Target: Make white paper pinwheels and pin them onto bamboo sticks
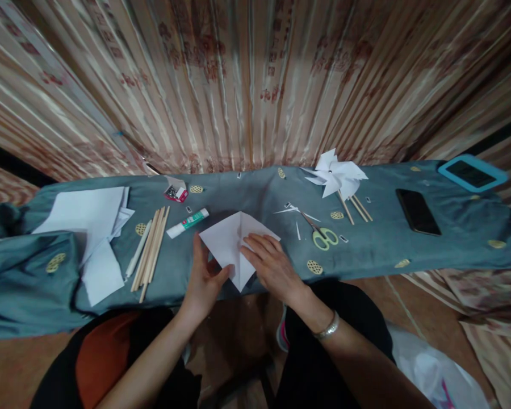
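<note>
A white square of paper (227, 241) lies as a diamond on the blue cloth (259, 199), with a crease down its middle. My left hand (204, 278) grips its lower left edge, thumb on top and fingers beneath. My right hand (272, 264) lies flat on the right half, fingers stretched out and pressing the paper down. A metal bracelet sits on my right wrist.
A glue stick (188, 222), a bundle of wooden sticks (150, 253) and white paper sheets (91, 218) lie to the left. Green-handled scissors (323, 236), finished paper pinwheels (336, 176), a black phone (418, 211) and a blue-cased device (472, 173) are right. A small red box (176, 193) sits behind.
</note>
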A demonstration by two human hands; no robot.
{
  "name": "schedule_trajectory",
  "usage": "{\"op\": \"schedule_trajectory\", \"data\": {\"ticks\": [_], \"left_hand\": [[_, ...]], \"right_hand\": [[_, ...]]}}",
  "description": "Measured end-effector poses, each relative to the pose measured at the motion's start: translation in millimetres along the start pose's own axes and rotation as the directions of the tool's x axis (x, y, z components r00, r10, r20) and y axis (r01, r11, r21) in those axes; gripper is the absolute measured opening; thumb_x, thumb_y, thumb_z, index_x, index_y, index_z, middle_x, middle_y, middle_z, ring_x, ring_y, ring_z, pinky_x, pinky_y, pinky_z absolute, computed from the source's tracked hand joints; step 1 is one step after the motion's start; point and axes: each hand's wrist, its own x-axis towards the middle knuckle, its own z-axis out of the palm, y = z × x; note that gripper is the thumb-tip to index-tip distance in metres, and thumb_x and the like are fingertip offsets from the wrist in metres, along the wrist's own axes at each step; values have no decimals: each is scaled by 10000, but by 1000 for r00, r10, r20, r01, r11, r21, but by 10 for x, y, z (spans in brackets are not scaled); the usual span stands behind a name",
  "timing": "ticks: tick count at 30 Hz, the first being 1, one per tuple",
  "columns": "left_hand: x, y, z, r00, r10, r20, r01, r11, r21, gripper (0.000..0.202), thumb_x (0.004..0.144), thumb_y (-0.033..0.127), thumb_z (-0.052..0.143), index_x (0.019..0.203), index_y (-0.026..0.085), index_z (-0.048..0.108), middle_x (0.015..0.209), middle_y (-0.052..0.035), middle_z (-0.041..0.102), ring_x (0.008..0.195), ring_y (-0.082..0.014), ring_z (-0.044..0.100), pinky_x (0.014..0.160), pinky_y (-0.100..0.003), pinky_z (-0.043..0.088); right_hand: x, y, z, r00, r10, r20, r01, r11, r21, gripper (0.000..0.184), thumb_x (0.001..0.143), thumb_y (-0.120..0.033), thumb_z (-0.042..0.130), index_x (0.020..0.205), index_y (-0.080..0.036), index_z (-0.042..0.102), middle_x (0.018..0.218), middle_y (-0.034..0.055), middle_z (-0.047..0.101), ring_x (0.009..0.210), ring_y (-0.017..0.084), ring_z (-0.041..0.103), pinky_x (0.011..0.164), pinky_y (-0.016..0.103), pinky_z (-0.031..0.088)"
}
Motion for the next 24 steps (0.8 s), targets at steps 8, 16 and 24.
{"op": "schedule_trajectory", "data": {"ticks": [8,16,24], "left_hand": [[-291,153,-411,684,547,482,-645,144,751,710,851,4,421,1469,348,355,1615,-14,224,1503,-257,40,1199,-547,39],[-281,77,-541,671,442,595,-627,-89,774,269,938,119,495,1040,300,665,1291,30,656,1396,-228,393,1159,-561,-178],[-284,25,-683,624,460,631,-724,37,689,257,976,141,444,1066,253,657,1154,22,725,1228,-202,577,1197,-569,-42]], "right_hand": [[-4,-187,128,978,-166,-128,156,984,-82,215,948,-148,485,1025,-127,684,1093,93,712,1104,251,585,985,398,471],[-186,-264,152,974,-198,-111,194,980,-45,240,951,-138,474,1126,-117,637,1106,101,705,1066,243,596,944,409,496],[-292,-261,36,994,-89,-64,98,981,168,255,961,-122,441,1142,-138,620,1130,93,705,1087,231,602,914,379,519]]}}
